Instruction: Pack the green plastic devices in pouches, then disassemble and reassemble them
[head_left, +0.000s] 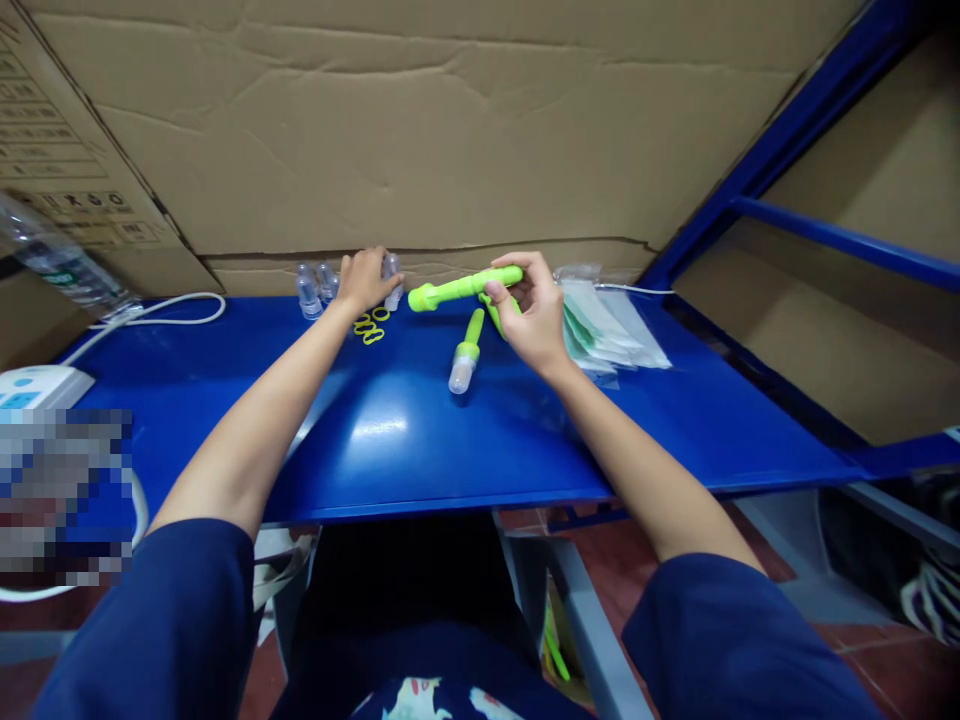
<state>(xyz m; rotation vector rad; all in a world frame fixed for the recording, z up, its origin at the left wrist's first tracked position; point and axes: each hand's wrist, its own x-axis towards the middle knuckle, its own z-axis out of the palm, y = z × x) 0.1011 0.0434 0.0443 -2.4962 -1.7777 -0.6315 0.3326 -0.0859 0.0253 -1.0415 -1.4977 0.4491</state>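
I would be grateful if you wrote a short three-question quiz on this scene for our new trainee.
1. Which hand holds the long green stick?
2. True or false: the yellow loops lie on the blue table.
3. What is nearest the left hand?
A) the white power strip
B) a small clear container
C) the plastic packets

Key:
1. The right hand.
2. True.
3. B.

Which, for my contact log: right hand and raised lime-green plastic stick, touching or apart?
Touching: head view shows the right hand gripping the raised stick near one end.
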